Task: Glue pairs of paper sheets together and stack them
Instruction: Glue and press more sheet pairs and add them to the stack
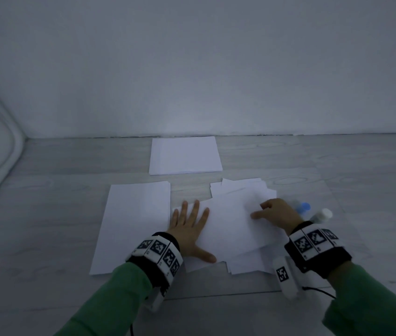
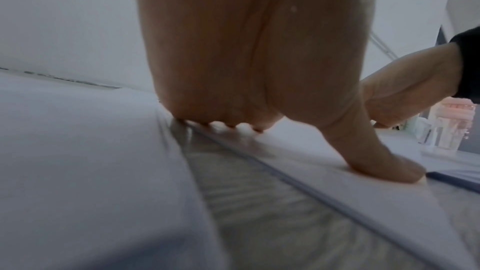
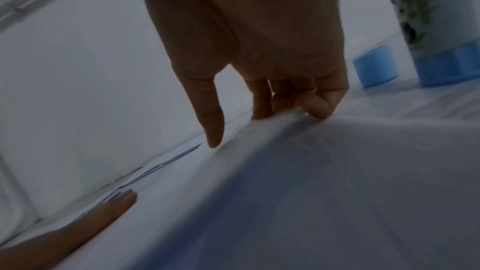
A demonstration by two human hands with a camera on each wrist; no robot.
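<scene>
Left hand (image 1: 187, 226) lying flat, fingers spread, pressing top sheet (image 1: 230, 229), right hand (image 1: 275, 214) apparently pinching its edge, glue bottles (image 1: 313, 213) crowding behind, neat stacks (image 1: 134, 226) lying beside.

We see a neat stack (image 1: 185, 155) of white sheets lying flat at the far edge of the desk (image 1: 59, 190), against the wall. Nearer, to the left, a second stack (image 1: 131, 224) lies flat with its long side running toward us. Just beside it on the right sits a loose, fanned pile (image 1: 240, 192) of white sheets, corners sticking out at several angles. The top sheet (image 1: 230, 226) lies skewed on that pile, its right edge lifted. Two glue bottles stand just right of the pile: one with a blue cap (image 1: 303, 207), one with a white cap (image 1: 322, 215).
</scene>
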